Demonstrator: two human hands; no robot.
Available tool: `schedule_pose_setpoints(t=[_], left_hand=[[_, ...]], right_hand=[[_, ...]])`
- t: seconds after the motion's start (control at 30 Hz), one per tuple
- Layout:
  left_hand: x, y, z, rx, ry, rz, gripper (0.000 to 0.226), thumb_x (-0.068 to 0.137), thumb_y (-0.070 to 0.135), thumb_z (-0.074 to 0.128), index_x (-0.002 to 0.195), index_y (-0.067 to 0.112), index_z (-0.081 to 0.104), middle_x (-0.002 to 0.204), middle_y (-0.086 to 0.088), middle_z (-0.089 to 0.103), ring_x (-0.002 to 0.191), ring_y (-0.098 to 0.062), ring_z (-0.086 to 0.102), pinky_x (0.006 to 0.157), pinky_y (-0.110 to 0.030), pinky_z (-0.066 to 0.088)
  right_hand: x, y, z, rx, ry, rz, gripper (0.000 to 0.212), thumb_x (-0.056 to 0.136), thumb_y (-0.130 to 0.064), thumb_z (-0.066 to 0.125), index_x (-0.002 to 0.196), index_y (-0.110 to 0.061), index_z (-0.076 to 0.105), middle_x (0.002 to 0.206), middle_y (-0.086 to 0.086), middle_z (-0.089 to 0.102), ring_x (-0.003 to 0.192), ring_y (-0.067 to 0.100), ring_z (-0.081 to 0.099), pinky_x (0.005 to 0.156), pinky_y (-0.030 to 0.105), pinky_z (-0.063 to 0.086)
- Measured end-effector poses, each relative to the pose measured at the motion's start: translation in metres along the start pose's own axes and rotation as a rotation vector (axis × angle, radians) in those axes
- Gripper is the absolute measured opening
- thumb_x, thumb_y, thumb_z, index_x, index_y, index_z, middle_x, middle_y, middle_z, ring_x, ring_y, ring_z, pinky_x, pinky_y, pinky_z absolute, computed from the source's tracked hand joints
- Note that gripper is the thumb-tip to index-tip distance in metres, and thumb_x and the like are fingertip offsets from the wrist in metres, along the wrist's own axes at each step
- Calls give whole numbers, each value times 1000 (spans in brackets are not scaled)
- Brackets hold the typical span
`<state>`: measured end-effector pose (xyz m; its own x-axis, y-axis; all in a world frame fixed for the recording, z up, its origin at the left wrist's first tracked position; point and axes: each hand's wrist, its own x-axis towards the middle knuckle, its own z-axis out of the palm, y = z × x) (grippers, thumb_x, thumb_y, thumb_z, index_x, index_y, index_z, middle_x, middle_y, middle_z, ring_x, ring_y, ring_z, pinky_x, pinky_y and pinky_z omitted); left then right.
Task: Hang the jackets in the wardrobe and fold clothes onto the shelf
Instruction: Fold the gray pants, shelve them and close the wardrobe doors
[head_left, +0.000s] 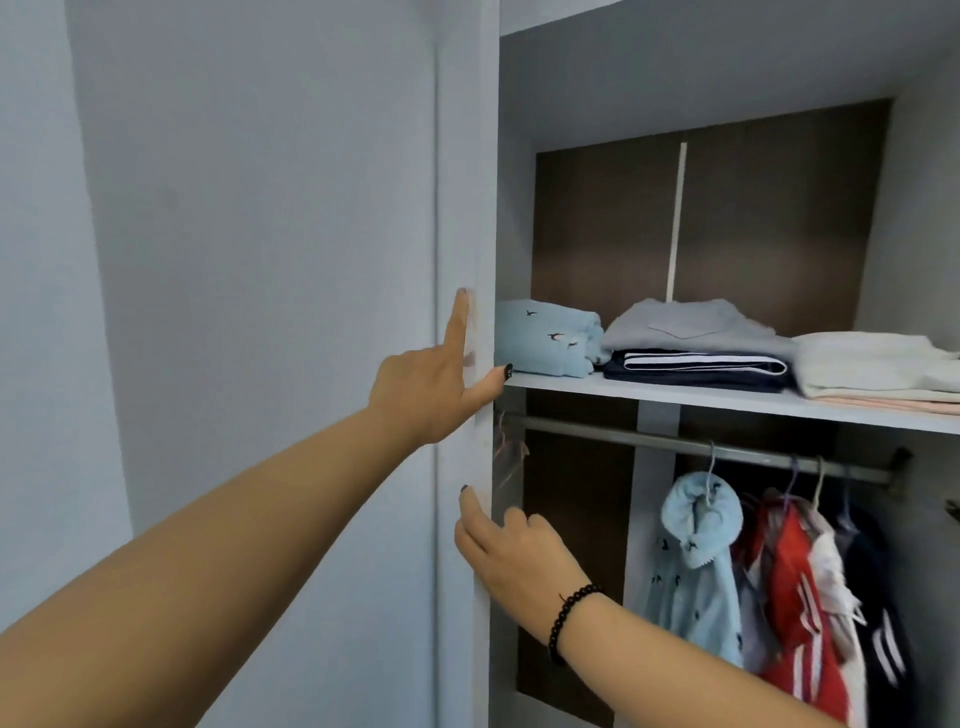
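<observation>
My left hand (434, 382) rests on the edge of the white sliding wardrobe door (465, 208), forefinger up along it and thumb hooked around the edge. My right hand (511, 553), with a black bead bracelet on the wrist, grips the same door edge lower down. On the shelf (727, 402) lie folded clothes: a light blue piece with birds (548, 338), a grey one over a navy striped one (696, 345), and a white stack (878, 366). Under the shelf, jackets hang on the rail (691, 447): a light blue hoodie (698, 561), a red one (795, 613) and a dark one (883, 623).
The closed door panel and a pale wall (41, 260) fill the left half. The wardrobe's back is dark brown wood (779, 218). The shelf has bare room above the stacks.
</observation>
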<state>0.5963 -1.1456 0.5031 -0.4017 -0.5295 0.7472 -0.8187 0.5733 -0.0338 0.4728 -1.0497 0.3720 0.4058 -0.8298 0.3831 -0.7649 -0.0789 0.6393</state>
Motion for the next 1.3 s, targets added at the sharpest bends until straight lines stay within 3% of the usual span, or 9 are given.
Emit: schedule_pose_setpoints(t=[0.1, 0.2, 0.4, 0.47, 0.6, 0.73, 0.87, 1.0, 1.3], left_hand=[[15, 32, 14, 20, 56, 4, 96, 80, 81, 12, 152, 25, -18, 142, -3, 52, 83, -16, 67, 75, -36, 56], [31, 62, 31, -95, 35, -27, 99, 81, 81, 24, 151, 28, -22, 165, -2, -5, 146, -32, 26, 112, -60, 28], [62, 102, 75, -333, 59, 23, 105, 81, 77, 40, 146, 34, -30, 160, 6, -26, 150, -25, -13, 115, -64, 15], [68, 107, 89, -396, 80, 57, 106, 80, 76, 44, 141, 40, -34, 160, 7, -26, 150, -25, -14, 116, -62, 18], [85, 125, 123, -404, 192, 65, 101, 82, 71, 47, 151, 35, -18, 162, 3, -21, 150, -31, -12, 114, -63, 15], [103, 145, 159, -407, 336, 73, 92, 82, 68, 41, 156, 27, 4, 164, -5, -7, 149, -38, -1, 109, -68, 12], [124, 158, 181, -381, 401, 43, 91, 80, 70, 39, 156, 29, 9, 164, -7, 0, 149, -39, 2, 110, -70, 9], [136, 168, 198, -342, 420, 29, 92, 80, 71, 38, 156, 30, 7, 164, -10, 4, 148, -42, 3, 110, -71, 8], [157, 182, 222, -322, 376, 9, 89, 81, 75, 23, 156, 29, 9, 164, -11, 3, 148, -43, 0, 109, -73, 6]], right_hand=[[-23, 18, 16, 31, -76, 48, 66, 85, -12, 60, 142, -4, 28, 155, 19, 14, 55, 22, 39, 45, 29, 31], [-42, 35, 31, 109, -86, 128, 80, 89, -6, 49, 148, -1, -5, 155, 17, -19, 60, 25, 37, 50, 31, 33], [-55, 64, 69, 167, -132, 271, 92, 90, -4, 44, 142, -10, -32, 143, 11, -45, 61, 26, 34, 47, 30, 26], [-56, 68, 81, 69, -114, 303, 90, 87, -9, 52, 151, -13, -11, 151, 13, -31, 57, 24, 35, 43, 27, 28], [-50, 74, 107, -46, 51, 524, 65, 61, -20, 71, 125, -28, 60, 135, -11, 55, 33, 9, 34, 33, 14, 33], [-38, 80, 145, -84, 150, 735, 45, 96, 3, 22, 135, -15, 37, 139, -8, 49, 29, 8, 32, 33, 13, 29], [-35, 101, 168, -136, 129, 816, 50, 94, 6, 20, 134, -18, 38, 145, 1, 29, 33, 7, 35, 33, 15, 33], [-35, 101, 187, -118, 69, 759, 73, 69, -5, 55, 136, -21, 33, 147, -4, 34, 38, 9, 39, 35, 18, 39], [-25, 111, 223, -138, -13, 844, 78, 77, 5, 43, 146, -12, 13, 144, -4, 40, 38, 10, 38, 35, 17, 36]])
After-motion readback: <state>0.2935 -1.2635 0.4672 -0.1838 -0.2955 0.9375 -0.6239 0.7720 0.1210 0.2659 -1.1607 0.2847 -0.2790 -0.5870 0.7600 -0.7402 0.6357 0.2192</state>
